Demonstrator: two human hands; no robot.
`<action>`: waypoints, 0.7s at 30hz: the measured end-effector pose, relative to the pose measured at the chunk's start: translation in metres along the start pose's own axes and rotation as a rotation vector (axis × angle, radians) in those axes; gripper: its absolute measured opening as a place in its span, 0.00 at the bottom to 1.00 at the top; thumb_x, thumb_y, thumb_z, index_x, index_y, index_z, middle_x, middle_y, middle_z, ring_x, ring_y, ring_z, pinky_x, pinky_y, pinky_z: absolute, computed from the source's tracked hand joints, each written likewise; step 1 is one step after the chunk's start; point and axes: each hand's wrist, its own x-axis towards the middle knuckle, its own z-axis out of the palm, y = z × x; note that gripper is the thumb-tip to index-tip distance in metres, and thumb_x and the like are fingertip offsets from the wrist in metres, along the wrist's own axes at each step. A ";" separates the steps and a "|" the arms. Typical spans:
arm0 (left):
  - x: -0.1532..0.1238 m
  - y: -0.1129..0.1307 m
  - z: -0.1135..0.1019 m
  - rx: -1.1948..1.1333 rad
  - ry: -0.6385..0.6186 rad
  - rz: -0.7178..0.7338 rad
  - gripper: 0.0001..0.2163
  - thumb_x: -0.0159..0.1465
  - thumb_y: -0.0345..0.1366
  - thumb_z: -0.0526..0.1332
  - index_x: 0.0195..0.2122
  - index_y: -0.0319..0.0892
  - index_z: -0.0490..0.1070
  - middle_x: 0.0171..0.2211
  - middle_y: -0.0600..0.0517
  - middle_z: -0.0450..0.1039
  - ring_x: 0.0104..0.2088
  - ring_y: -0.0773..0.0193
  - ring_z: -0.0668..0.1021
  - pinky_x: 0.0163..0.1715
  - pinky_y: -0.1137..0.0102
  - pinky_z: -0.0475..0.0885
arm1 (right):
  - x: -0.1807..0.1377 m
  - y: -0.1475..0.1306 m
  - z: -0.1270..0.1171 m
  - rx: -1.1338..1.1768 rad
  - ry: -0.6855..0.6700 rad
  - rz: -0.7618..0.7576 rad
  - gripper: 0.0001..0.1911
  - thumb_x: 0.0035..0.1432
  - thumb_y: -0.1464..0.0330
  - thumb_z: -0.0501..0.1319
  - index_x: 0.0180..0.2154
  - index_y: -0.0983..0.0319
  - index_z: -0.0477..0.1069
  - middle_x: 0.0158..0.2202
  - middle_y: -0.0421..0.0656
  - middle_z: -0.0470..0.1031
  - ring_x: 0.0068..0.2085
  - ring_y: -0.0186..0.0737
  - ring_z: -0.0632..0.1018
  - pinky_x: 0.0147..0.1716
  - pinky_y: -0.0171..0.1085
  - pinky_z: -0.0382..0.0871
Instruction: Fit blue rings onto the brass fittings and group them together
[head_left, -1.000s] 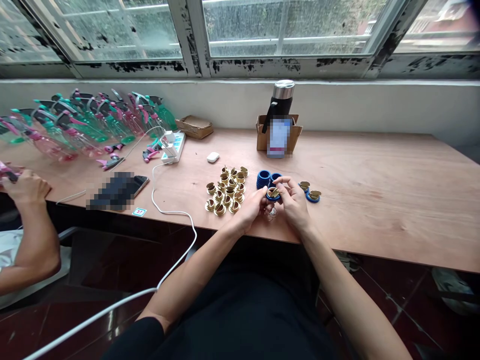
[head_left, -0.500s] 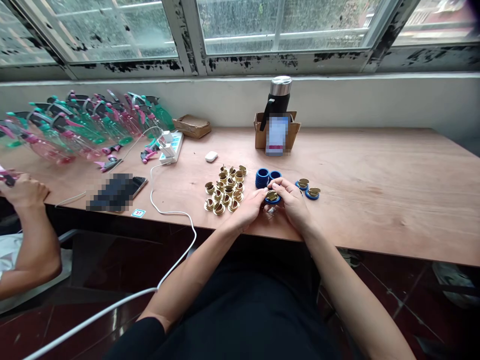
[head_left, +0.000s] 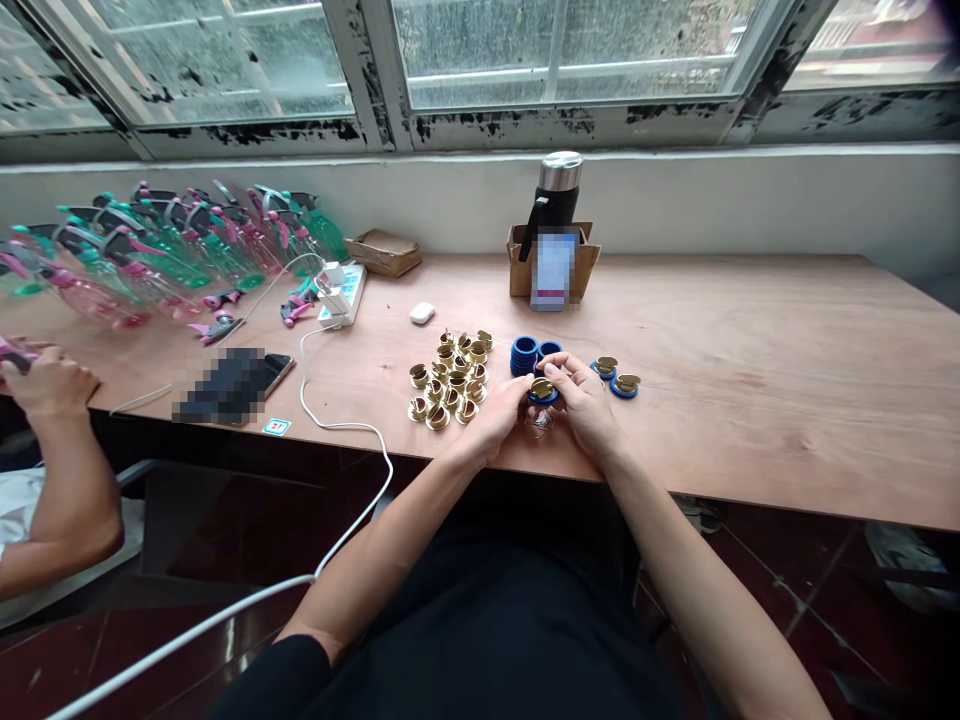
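Observation:
My left hand (head_left: 501,412) and my right hand (head_left: 583,402) meet near the front edge of the wooden table (head_left: 750,370). Both pinch one small piece between them, a blue ring with a brass cap (head_left: 542,389) seated in it. Left of my hands lies a cluster of several loose brass caps (head_left: 450,381). Just behind my fingers stands a short stack of blue rings (head_left: 526,355). Two blue rings with brass caps (head_left: 618,376) lie to the right. Under my hands lies something small and clear that I cannot make out.
A white power strip (head_left: 343,290) with a cable running off the table edge, a dark phone (head_left: 232,383) and a white earbud case (head_left: 422,313) lie left. A cardboard box (head_left: 555,262) with a flask stands behind. Pink and green spray bottles (head_left: 157,250) fill the far left, near another person's hand (head_left: 46,380).
My hands have shifted slightly on the ring and cap, which now sits a little higher between my fingertips. The view dropped a little after the earliest frame.

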 end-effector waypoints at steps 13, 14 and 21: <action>0.001 0.001 0.001 -0.026 0.004 -0.018 0.12 0.70 0.40 0.60 0.31 0.39 0.69 0.24 0.53 0.70 0.24 0.69 0.69 0.27 0.73 0.63 | 0.001 0.004 -0.002 -0.054 0.039 0.008 0.13 0.63 0.54 0.68 0.40 0.56 0.74 0.30 0.39 0.76 0.25 0.37 0.75 0.22 0.35 0.68; 0.001 0.002 0.002 -0.026 0.003 -0.019 0.12 0.70 0.40 0.61 0.31 0.39 0.69 0.24 0.53 0.70 0.24 0.69 0.69 0.27 0.73 0.63 | 0.001 0.005 -0.003 -0.058 0.038 0.004 0.13 0.64 0.54 0.68 0.40 0.56 0.74 0.30 0.39 0.76 0.26 0.38 0.75 0.23 0.35 0.68; 0.002 0.001 0.001 -0.047 -0.020 -0.021 0.14 0.69 0.43 0.63 0.31 0.40 0.69 0.24 0.54 0.68 0.25 0.69 0.69 0.27 0.73 0.64 | 0.001 0.004 -0.002 -0.079 0.048 -0.027 0.12 0.64 0.55 0.67 0.39 0.57 0.74 0.31 0.39 0.76 0.27 0.37 0.75 0.25 0.36 0.70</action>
